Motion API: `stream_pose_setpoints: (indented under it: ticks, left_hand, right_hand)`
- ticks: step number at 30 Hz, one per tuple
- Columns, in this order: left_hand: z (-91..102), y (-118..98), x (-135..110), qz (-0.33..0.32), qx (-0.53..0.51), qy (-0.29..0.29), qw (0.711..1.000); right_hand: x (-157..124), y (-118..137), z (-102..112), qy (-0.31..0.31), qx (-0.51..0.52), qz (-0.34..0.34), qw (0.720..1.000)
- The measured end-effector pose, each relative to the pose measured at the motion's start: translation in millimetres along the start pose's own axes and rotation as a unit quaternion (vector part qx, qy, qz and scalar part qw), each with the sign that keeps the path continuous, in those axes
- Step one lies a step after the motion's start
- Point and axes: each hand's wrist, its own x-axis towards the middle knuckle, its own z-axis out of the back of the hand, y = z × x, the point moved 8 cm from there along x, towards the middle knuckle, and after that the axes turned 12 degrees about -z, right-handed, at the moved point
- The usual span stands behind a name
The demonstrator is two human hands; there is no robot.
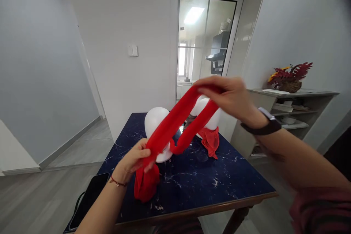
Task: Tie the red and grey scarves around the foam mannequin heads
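Observation:
A long strip of red cloth, like a scarf, stretches slantwise between my hands above the table. My left hand is closed round its lower end, where a bunched red part hangs below my fingers. My right hand, slightly smeared by motion, pinches the upper end, and the cloth folds over there and hangs back down in a loop. Behind the cloth stand a white rounded form on the left and another white rounded form on the right, both partly hidden. Another red cloth lies under the right one.
The dark blue marbled table has a wooden edge. A black phone-like device lies at its left edge. Between the white forms is a greyish item, mostly covered. On the right, a shelf unit bears a flower basket. A glass door stands behind.

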Motion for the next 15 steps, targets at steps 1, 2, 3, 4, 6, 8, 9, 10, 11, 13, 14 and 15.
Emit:
stream_pose_setpoints:
  ticks: [1, 2, 3, 4, 6, 8, 9, 10, 11, 13, 14, 15]
  left_hand:
    - [6.9, -8, -4, -0.016, -0.010, 0.000, 1.000]
    - [11.1, -16, -7, -0.022, -0.008, 0.001, 1.000]
    - [12.7, -22, -10, -0.018, 0.004, 0.002, 1.000]
    - [12.2, -28, -13, -0.011, 0.016, 0.006, 1.000]
    - [13.7, -42, -15, -0.027, 0.025, -0.017, 0.999]
    - [22.4, -64, -17, -0.094, 0.018, -0.081, 0.992]
    - [28.3, -74, -19, -0.126, 0.012, -0.117, 0.985]
    - [34.0, -83, -21, -0.147, 0.011, -0.150, 0.978]
    - [37.9, -88, -23, -0.151, 0.014, -0.172, 0.973]
    - [38.4, -94, -22, -0.120, 0.016, -0.179, 0.976]
    - [37.3, -93, -20, -0.095, 0.010, -0.181, 0.979]
    - [34.9, -91, -17, -0.063, 0.006, -0.180, 0.982]
  right_hand:
    - [0, -1, 20, -0.083, -0.040, 0.017, 0.996]
    - [-2, -3, 34, -0.146, -0.074, 0.032, 0.986]
    - [-4, -7, 40, -0.176, -0.105, 0.046, 0.978]
    - [-5, -12, 38, -0.163, -0.136, 0.056, 0.976]
    - [-6, -28, 18, -0.058, -0.190, 0.053, 0.979]
    - [-8, -46, 9, -0.005, -0.204, 0.018, 0.979]
    - [-8, -55, 15, -0.031, -0.192, -0.009, 0.981]
    - [-8, -62, 26, -0.078, -0.168, -0.038, 0.982]
    - [-9, -69, 39, -0.125, -0.134, -0.063, 0.981]
    - [-7, -82, 60, -0.169, -0.049, -0.098, 0.980]
    - [-3, -87, 67, -0.168, -0.002, -0.108, 0.980]
    - [1, -90, 72, -0.158, 0.043, -0.116, 0.980]
